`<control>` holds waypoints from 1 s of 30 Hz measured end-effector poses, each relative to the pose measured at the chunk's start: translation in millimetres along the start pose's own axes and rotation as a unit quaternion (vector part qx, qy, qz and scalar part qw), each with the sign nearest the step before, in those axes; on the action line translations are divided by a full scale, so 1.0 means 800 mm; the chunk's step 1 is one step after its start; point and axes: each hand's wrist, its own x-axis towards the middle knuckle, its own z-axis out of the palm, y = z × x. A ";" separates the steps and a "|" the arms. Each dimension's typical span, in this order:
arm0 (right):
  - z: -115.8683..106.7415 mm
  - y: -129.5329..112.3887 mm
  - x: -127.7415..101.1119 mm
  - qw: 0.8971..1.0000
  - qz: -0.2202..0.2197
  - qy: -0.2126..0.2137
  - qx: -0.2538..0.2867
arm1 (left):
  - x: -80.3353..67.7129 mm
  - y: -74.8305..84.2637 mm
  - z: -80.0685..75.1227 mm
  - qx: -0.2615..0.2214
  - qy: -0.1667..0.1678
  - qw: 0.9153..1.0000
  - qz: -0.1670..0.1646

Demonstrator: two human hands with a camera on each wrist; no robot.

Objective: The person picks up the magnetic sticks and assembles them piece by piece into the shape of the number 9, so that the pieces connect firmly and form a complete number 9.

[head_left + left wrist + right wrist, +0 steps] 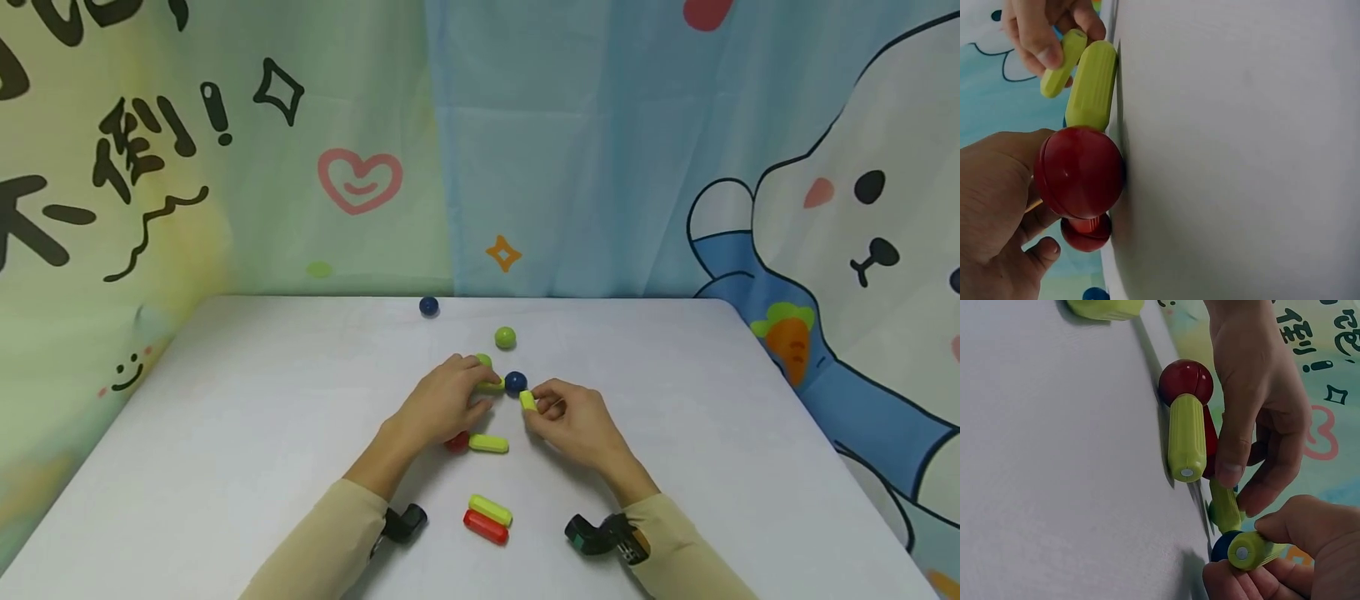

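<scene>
My right hand (577, 422) pinches a short yellow-green magnetic rod (528, 401) between thumb and fingers. A metal disc shows on that rod's end in the right wrist view, close against a dark blue ball (515, 382). On the blue ball's other side lies another yellow-green rod (1225, 509), with the thumb and fingers of my left hand (442, 402) around it. Beneath the left hand, a red ball (1185, 381) joins a yellow-green rod (489, 443) that points right. A red rod (1210, 434) runs behind it, and a second red ball (1088, 232) shows in the left wrist view.
Nearer me on the white table (262, 400) lie a loose yellow-green rod (491, 509) and a red rod (485, 527), side by side. A green ball (483, 360) peeks past the left fingers. Farther back are another green ball (505, 337) and a blue ball (429, 306) by the edge.
</scene>
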 end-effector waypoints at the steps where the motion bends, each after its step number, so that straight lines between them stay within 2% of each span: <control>1: 0.000 -0.001 0.000 1.000 0.002 -0.001 0.001 | 0.001 0.000 0.000 0.000 -0.001 1.000 0.000; 7: 0.003 -0.003 0.001 0.999 0.031 -0.016 0.007 | 0.006 0.002 0.001 -0.003 0.000 1.000 -0.018; 13: 0.004 -0.003 0.001 0.999 0.032 -0.023 0.022 | 0.012 0.003 0.004 -0.014 0.007 0.999 -0.038; 20: 0.006 -0.004 0.004 0.998 0.051 -0.032 0.033 | 0.017 0.001 0.009 -0.019 0.020 0.998 -0.048; 30: 0.012 -0.008 0.008 0.995 0.087 -0.032 0.030 | 0.020 -0.002 0.011 -0.031 0.017 0.998 -0.056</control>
